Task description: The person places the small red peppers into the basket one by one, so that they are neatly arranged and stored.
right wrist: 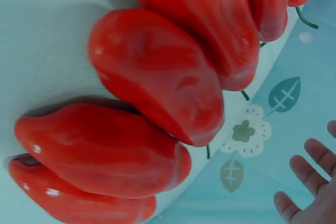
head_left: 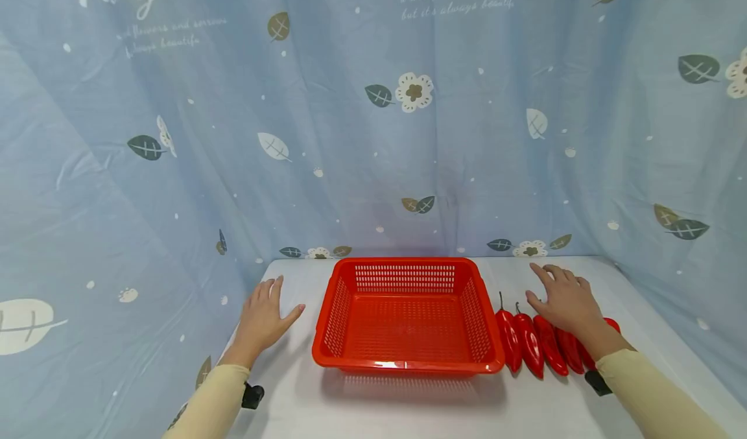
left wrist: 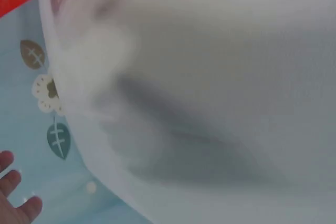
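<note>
A red plastic basket [head_left: 405,366] with slotted walls stands in the middle of the white table, nothing inside it. Several red peppers [head_left: 530,348] with green stems lie in a row along its right side; the right wrist view shows the glossy red peppers [right wrist: 157,77] close up. My right hand [head_left: 565,299] hovers over the right part of that row, fingers spread, holding nothing; its forearm covers some peppers. To the left of the basket my left hand [head_left: 262,316] is held above the table, thumb apart from the fingers, with nothing in it.
A blue curtain [head_left: 350,134] with printed leaves and flowers hangs behind and to both sides of the white table [head_left: 408,416]. Black wrist bands [head_left: 253,395] show below both hands.
</note>
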Motion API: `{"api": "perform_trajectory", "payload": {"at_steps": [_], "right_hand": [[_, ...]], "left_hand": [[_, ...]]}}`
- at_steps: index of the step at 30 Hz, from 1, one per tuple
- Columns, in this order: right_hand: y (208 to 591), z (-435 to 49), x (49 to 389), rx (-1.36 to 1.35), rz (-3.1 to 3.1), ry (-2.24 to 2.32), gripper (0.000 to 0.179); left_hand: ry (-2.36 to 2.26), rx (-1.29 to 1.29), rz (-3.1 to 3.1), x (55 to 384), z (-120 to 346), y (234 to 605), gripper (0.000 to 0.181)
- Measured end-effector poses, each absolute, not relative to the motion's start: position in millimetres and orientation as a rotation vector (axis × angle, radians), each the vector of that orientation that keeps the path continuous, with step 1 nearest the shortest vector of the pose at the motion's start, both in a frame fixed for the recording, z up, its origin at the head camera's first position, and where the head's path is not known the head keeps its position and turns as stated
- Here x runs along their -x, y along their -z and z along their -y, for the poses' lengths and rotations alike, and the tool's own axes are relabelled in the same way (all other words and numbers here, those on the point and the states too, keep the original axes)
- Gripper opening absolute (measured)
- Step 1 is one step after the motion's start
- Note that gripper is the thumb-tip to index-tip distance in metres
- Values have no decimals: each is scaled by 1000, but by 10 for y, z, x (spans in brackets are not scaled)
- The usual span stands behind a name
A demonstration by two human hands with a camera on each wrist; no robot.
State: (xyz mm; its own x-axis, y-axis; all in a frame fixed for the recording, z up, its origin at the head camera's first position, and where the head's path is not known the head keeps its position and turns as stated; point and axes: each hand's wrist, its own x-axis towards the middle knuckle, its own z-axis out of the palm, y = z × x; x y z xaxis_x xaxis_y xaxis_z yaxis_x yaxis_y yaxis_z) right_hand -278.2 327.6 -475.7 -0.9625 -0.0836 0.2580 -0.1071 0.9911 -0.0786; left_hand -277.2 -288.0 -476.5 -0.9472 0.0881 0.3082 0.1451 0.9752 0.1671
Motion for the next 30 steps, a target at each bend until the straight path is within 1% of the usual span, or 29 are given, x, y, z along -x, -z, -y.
{"api": "perform_trajectory", "payload": {"at_steps": [7,15,20,30], "right_hand": [[4816,-3367,2768,-141,2862,-199,70],[4830,-3399,2734,-139,2857,-229,67],[4854,-3414,2675,-121,2874,-277,65],[4940,-3525,2590,-82,2859,-325,62]], "left_hand": [[503,155,2777,2743,2794,4808,81],[780,92,2838,2671,2698,4843,72],[926,154,2805,2626,2631,4864,66],[1288,344,2756,2488,2532,4912,77]]}}
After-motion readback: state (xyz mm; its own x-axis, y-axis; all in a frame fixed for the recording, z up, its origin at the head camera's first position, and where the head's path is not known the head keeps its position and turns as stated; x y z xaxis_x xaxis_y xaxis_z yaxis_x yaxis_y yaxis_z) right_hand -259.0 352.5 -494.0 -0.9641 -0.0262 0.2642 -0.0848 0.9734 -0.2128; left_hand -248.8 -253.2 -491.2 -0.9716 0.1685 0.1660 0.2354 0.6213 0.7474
